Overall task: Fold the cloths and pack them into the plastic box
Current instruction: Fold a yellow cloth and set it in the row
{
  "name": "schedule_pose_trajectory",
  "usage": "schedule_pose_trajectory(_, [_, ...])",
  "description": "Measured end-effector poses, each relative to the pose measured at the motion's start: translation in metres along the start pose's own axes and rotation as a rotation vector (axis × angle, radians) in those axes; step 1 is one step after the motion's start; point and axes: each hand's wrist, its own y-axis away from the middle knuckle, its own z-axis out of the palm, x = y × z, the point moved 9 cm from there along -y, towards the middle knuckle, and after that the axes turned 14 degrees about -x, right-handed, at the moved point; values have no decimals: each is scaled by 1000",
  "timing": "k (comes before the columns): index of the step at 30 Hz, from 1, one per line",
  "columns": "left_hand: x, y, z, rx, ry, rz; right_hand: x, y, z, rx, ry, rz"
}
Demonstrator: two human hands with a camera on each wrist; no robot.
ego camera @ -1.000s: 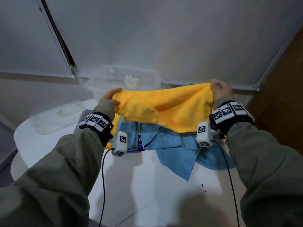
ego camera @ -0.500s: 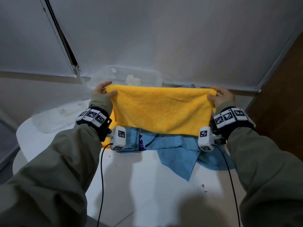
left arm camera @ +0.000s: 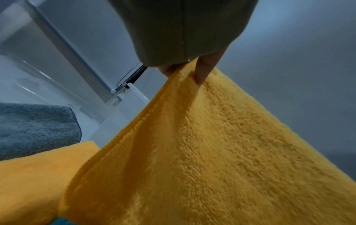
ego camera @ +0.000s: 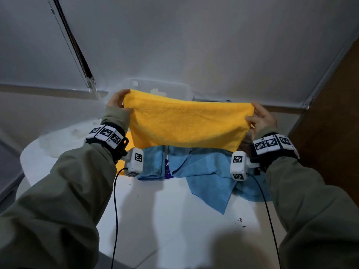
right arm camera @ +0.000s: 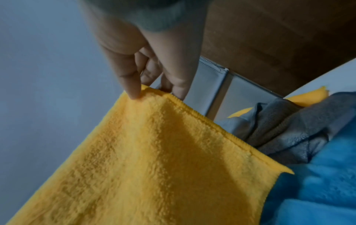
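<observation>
A yellow cloth (ego camera: 186, 123) hangs stretched in the air between my hands, above the white table. My left hand (ego camera: 118, 100) pinches its upper left corner, and my right hand (ego camera: 259, 118) pinches its upper right corner. In the left wrist view the fingers (left arm camera: 204, 71) nip the yellow cloth (left arm camera: 212, 152) at its top. In the right wrist view the fingers (right arm camera: 133, 85) nip the yellow cloth (right arm camera: 154, 159) at its corner. Behind it stands the clear plastic box (ego camera: 174, 88), mostly hidden. Blue cloths (ego camera: 209, 171) lie crumpled on the table under the yellow one.
A clear lid (ego camera: 64, 136) lies at the table's left. A grey cloth (right arm camera: 289, 129) and another yellow cloth (right arm camera: 308, 95) lie beside the blue cloth (right arm camera: 318, 190). A folded grey cloth (left arm camera: 34, 127) and a yellow one (left arm camera: 38, 175) lie at left. A wooden door (ego camera: 334, 113) stands at right.
The yellow cloth went from slack and crumpled to pulled flat between both hands, which moved apart and lifted it a little.
</observation>
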Motion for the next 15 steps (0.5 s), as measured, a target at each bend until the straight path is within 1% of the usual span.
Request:
schedule_pose_trajectory(3, [-3, 1, -6, 34, 12, 13, 2, 2, -3, 24, -11, -4])
schedule_pose_trajectory(5, [-6, 2, -12, 65, -1, 12, 0, 2, -4, 54, 28, -31])
schedule_pose_trajectory(10, [-12, 0, -19, 69, 43, -34, -10, 0, -8, 154, 120, -98])
schedule_pose_trajectory(12, [-11, 0, -20, 74, 33, -46, -13, -2, -11, 177, 188, -113])
schedule_pose_trajectory(15, [-4, -5, -19, 72, -47, -41, -17, -7, -16, 209, 307, -102])
